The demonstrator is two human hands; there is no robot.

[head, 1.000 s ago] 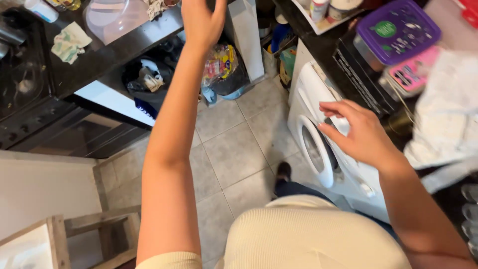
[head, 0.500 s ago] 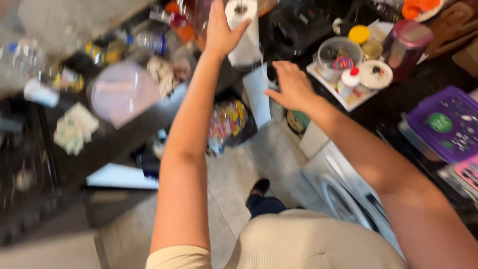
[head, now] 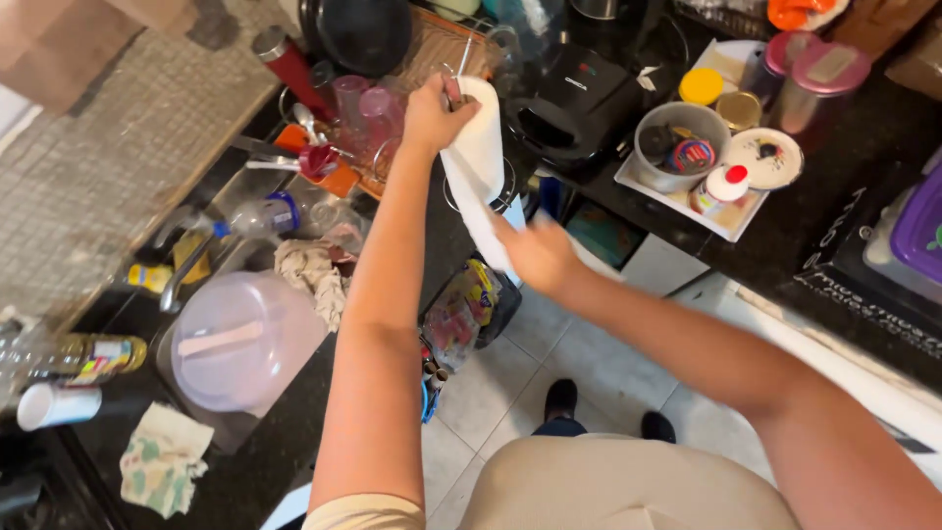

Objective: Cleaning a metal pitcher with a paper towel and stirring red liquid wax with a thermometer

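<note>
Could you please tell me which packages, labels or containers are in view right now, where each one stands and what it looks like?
Paper towel roll: white, upright on the counter; left hand on top, right hand pulling a sheet.
Snack bag: colourful, crumpled, under the counter.
Oil bottle: yellowish, labelled, lying far left.
Small bottle: white, red cap, on the white tray.
Purple-lidded tub: far right.

Right hand point(head: 535, 253) has left the washing machine front, crossed to the paper towel roll point(head: 478, 147) and now grips a hanging sheet (blurred). Left hand point(head: 437, 113) has settled on the roll's top. View has swung towards the far counter.
</note>
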